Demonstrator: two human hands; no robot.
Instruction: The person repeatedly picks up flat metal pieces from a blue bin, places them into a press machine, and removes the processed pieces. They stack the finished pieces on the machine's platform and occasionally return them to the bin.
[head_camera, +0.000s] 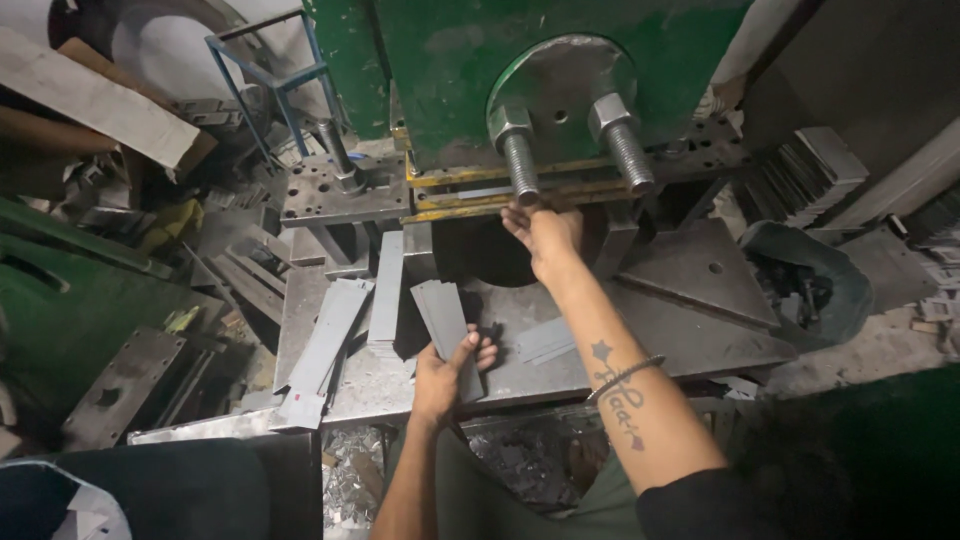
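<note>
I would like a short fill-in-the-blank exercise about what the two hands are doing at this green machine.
1. The left hand holds a stack of flat grey metal ____.
2. The right hand reaches into the slot of the ____ press.
3. Two big threaded ____ stick out above the right hand.
4. The right forearm bears a dark ____.

Missing words: strips; green; bolts; tattoo

Two threaded bolts with hex nuts (520, 150) jut from a round grey plate (560, 85) on the green press body (450, 60). A blue metal frame (265, 75) stands at upper left. A dark bin of scrap (810, 285) sits right, beside stacked grey plates (800, 175).
</note>
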